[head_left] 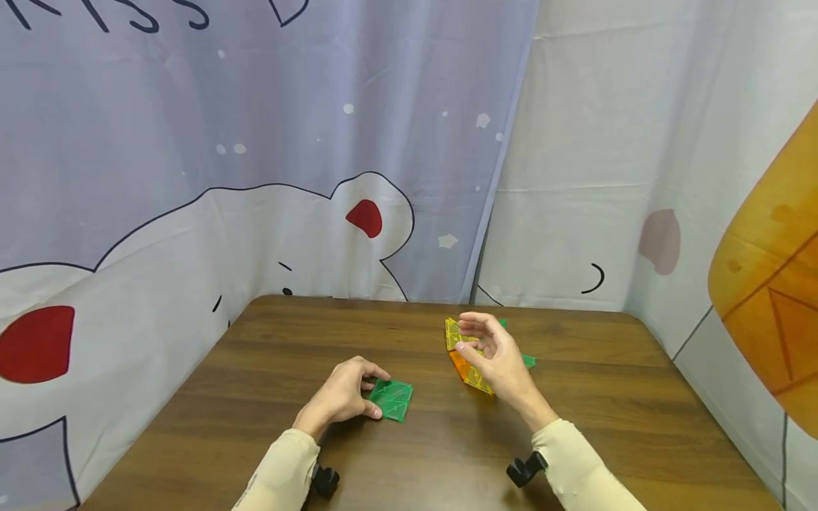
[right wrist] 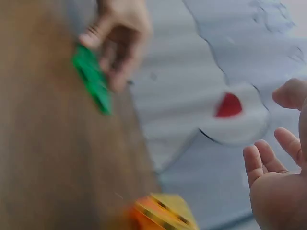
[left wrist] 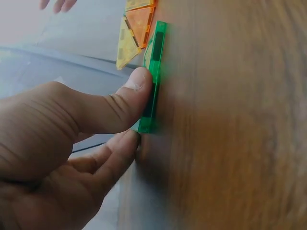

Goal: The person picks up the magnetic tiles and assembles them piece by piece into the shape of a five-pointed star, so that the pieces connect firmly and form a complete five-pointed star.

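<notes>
A translucent green square magnetic tile [head_left: 393,399] lies low over the wooden table, and my left hand [head_left: 345,394] pinches its near-left side between thumb and fingers. In the left wrist view the thumb presses on the black-striped edge of the green tile [left wrist: 156,72]. My right hand [head_left: 498,355] hovers with fingers apart and nothing between them. Behind and beside it stand joined yellow [head_left: 452,335] and orange tiles [head_left: 461,365], with green tile pieces [head_left: 529,361] showing past the hand. The hand hides part of that group.
The brown wooden table [head_left: 255,369] runs back to a printed curtain [head_left: 287,234] along its far edge. Another curtain [head_left: 671,177] hangs at the right. Black wrist mounts [head_left: 527,469] sit at both sleeves.
</notes>
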`<state>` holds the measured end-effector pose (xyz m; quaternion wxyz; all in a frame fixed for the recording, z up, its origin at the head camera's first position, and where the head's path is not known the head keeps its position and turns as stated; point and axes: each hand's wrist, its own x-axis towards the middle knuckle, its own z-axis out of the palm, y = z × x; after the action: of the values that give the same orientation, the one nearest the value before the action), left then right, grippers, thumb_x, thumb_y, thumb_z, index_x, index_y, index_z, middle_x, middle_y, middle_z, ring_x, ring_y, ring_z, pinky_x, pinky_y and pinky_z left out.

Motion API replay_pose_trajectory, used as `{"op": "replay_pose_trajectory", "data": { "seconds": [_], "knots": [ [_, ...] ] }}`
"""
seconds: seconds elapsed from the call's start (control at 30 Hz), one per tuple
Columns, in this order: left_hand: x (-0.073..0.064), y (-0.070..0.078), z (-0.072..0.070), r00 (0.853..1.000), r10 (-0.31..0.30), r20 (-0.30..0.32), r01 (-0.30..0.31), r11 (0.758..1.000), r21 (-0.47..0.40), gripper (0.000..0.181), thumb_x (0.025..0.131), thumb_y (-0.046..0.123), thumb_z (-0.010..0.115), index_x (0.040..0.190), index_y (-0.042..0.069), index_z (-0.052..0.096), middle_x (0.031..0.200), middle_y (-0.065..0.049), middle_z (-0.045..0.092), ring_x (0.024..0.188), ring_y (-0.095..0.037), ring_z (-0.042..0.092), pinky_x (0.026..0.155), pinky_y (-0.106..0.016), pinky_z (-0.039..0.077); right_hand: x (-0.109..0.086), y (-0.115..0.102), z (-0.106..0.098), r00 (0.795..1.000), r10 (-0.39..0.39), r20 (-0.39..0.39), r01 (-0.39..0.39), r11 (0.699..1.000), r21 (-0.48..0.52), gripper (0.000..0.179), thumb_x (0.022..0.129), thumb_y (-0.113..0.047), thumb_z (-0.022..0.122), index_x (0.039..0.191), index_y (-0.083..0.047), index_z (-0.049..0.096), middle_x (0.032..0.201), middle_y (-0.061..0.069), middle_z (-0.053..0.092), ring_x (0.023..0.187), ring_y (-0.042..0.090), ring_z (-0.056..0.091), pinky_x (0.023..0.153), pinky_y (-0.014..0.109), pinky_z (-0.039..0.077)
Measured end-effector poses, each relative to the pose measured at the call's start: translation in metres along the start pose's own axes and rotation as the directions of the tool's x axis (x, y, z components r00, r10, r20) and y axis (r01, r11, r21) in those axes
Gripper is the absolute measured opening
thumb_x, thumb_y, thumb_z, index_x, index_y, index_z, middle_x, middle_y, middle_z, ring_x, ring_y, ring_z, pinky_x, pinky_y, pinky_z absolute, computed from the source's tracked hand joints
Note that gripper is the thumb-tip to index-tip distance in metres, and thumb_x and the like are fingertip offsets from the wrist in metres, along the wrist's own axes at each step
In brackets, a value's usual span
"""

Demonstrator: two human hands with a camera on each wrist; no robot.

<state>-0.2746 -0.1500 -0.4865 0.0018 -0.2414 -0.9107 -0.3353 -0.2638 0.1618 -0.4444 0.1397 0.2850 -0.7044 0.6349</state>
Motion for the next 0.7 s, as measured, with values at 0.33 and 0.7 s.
{"op": "replay_pose_trajectory", "data": {
  "seconds": [0.33,0.7],
  "knots": [
    [0.001,-0.004,0.003,0.999,-0.044,-0.004,0.043,0.995,-0.087,0.052,0.056,0.016,0.097,0.102,0.011,0.072,0.090,-0.004,0.068,0.079,-0.019,0.063,0.069,-0.025,0.053,-0.030,0.039,0.049,0.950,0.228,0.211,-0.233,0.972,-0.004,0.047,0.094,-0.001,0.066,0.137,-0.011,0.050,0.131,0.022,0.055,0.120,0.042,0.054,0.096,0.037,0.050],
    [-0.002,-0.004,-0.001,1.000,-0.027,-0.007,0.027,0.998,-0.049,0.034,0.059,0.017,0.096,0.084,0.016,0.073,0.080,0.001,0.069,0.074,-0.016,0.061,0.065,-0.025,0.051,-0.035,0.056,0.052,0.937,0.213,0.277,-0.091,0.914,-0.395,0.047,0.089,-0.009,0.074,0.133,-0.015,0.058,0.127,0.004,0.060,0.110,0.023,0.057,0.081,0.027,0.053]
  ]
}}
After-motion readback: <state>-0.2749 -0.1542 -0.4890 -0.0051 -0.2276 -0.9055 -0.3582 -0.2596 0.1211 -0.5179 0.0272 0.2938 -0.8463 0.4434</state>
